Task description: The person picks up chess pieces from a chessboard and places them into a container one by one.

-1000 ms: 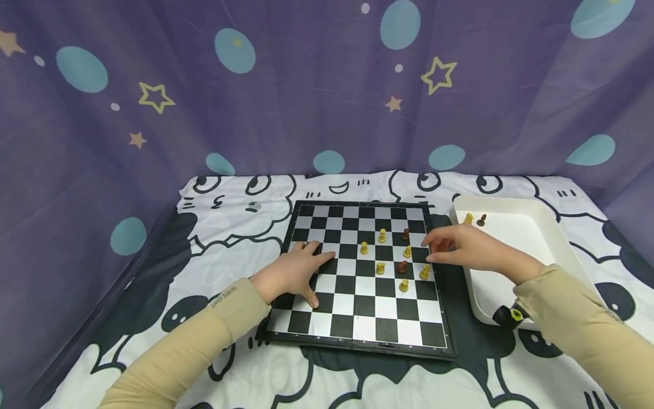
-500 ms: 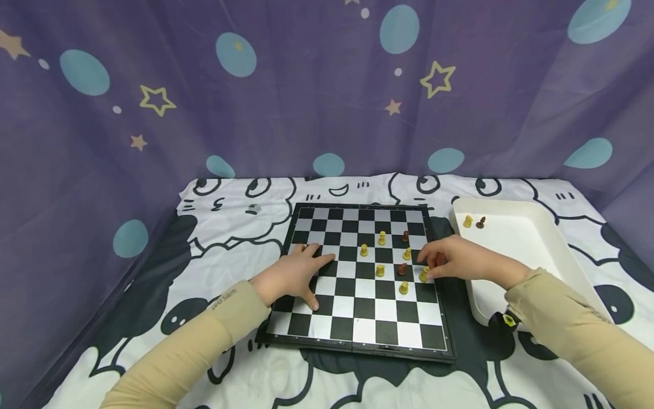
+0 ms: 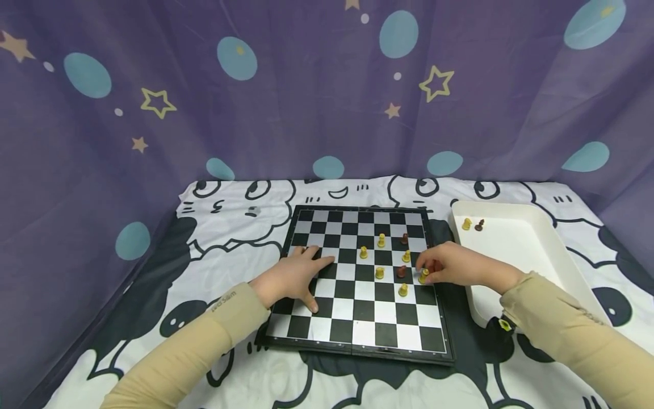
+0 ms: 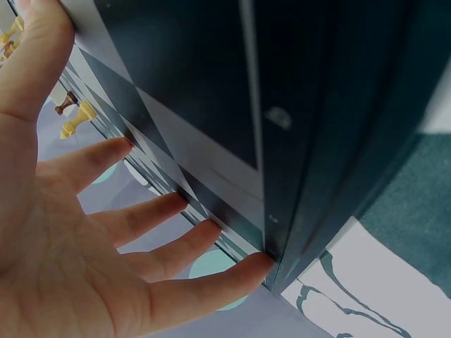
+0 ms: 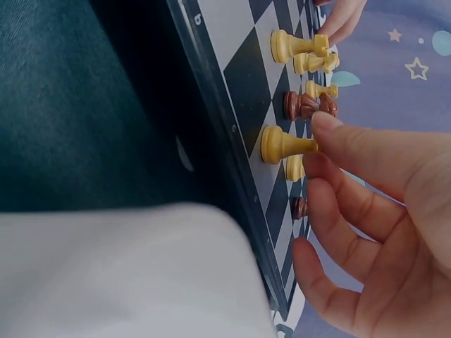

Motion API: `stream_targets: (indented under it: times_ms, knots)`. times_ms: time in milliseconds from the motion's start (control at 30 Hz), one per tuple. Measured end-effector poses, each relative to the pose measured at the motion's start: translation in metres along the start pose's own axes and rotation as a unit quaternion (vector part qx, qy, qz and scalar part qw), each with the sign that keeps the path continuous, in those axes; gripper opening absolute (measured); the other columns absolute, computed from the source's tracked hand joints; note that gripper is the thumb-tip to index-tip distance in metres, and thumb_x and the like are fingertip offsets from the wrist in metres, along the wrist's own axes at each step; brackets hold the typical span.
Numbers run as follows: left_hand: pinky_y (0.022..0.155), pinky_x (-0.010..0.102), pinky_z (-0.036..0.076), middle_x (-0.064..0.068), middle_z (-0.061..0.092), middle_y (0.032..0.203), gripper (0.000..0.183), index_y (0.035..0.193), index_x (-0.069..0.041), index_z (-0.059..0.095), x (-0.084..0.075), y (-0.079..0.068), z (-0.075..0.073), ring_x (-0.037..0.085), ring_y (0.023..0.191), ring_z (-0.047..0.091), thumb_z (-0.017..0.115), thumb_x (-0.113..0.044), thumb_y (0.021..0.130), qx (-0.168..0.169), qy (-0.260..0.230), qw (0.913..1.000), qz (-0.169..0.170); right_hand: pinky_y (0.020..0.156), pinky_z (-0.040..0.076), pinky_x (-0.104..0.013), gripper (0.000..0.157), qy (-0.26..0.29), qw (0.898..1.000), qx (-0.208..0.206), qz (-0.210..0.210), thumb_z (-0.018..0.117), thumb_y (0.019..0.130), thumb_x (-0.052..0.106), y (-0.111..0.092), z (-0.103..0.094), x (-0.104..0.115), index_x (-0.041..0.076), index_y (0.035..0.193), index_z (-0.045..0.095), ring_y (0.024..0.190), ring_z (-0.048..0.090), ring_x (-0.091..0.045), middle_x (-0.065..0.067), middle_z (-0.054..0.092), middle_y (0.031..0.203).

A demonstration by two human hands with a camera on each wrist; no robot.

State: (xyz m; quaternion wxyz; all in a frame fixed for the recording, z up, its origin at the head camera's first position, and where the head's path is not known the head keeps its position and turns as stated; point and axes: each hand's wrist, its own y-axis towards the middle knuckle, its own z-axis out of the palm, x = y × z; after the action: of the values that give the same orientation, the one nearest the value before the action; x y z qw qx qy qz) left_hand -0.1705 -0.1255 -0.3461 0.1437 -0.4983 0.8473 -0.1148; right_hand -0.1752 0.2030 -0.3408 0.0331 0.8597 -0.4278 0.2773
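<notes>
A black-and-white chessboard (image 3: 352, 295) lies on the cloth with several yellow and brown pieces standing on its right half. My right hand (image 3: 452, 264) is at the board's right edge, its thumb and forefinger pinching the top of a yellow chess piece (image 5: 278, 144) that stands upright on its square. Beside that piece is a brown chess piece (image 3: 401, 271), and a yellow rook (image 5: 289, 46) stands near them in the right wrist view. My left hand (image 3: 293, 275) rests with spread fingers on the board's left side; its fingertips touch the squares and border in the left wrist view.
To the right of the board sits a white tray (image 3: 516, 227), a yellow piece (image 3: 466, 224) and a brown piece (image 3: 479, 225) at its far left corner. A patterned black-and-white cloth (image 3: 230, 221) covers the surface, with a purple curtain (image 3: 306, 102) behind.
My right hand has moved from the board's right edge slightly left and nearer to me, and its fingers have closed on the yellow chess piece. The left hand has stayed in place.
</notes>
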Motion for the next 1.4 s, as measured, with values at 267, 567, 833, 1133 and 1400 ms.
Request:
stream_targets:
  times_ms: [267,567,833,1133,1400]
  knots:
    - [0.098,0.054,0.042,0.018,0.03,0.151,0.109,0.147,-0.021,0.037,-0.001,0.0,0.0,0.042,0.133,0.031,0.089,-0.045,0.054,0.004,0.002,1.0,-0.007,0.061,0.045,-0.024,0.011,-0.008,1.0,-0.004,-0.008,0.072,0.082,0.009,0.0,0.001,-0.001,0.011,0.092,0.07,0.066,0.05,-0.005,0.01,0.062,0.075]
    - [0.098,0.055,0.042,0.018,0.03,0.151,0.109,0.147,-0.02,0.037,-0.002,0.0,-0.001,0.042,0.133,0.03,0.089,-0.045,0.054,0.003,0.0,1.0,-0.009,0.059,0.044,-0.023,0.008,-0.009,1.0,-0.014,-0.012,0.071,0.082,0.007,0.0,0.002,-0.001,0.012,0.088,0.07,0.064,0.049,-0.005,0.01,0.061,0.073]
    - [0.098,0.054,0.042,0.018,0.03,0.151,0.11,0.147,-0.02,0.037,0.0,0.001,0.0,0.042,0.133,0.031,0.089,-0.045,0.053,0.002,0.003,1.0,-0.009,0.059,0.045,-0.023,0.007,-0.013,0.999,-0.022,-0.022,0.071,0.083,0.007,-0.001,0.0,-0.001,0.012,0.087,0.07,0.064,0.049,-0.004,0.01,0.062,0.073]
    - [0.096,0.055,0.043,0.019,0.03,0.15,0.109,0.147,-0.02,0.037,0.0,0.001,-0.001,0.043,0.132,0.031,0.089,-0.044,0.054,0.0,0.001,1.0,-0.003,0.059,0.045,-0.024,0.006,-0.022,0.997,-0.067,-0.04,0.071,0.083,0.009,-0.004,-0.009,0.004,0.013,0.086,0.07,0.065,0.05,-0.003,0.01,0.064,0.076]
    - [0.096,0.055,0.043,0.019,0.03,0.15,0.109,0.147,-0.02,0.037,0.001,0.001,0.0,0.043,0.132,0.031,0.089,-0.044,0.055,0.002,0.001,1.0,-0.001,0.066,0.051,-0.029,0.008,-0.02,0.996,-0.087,-0.027,0.071,0.082,0.007,-0.006,-0.014,0.006,0.011,0.089,0.07,0.07,0.056,-0.006,0.005,0.068,0.08]
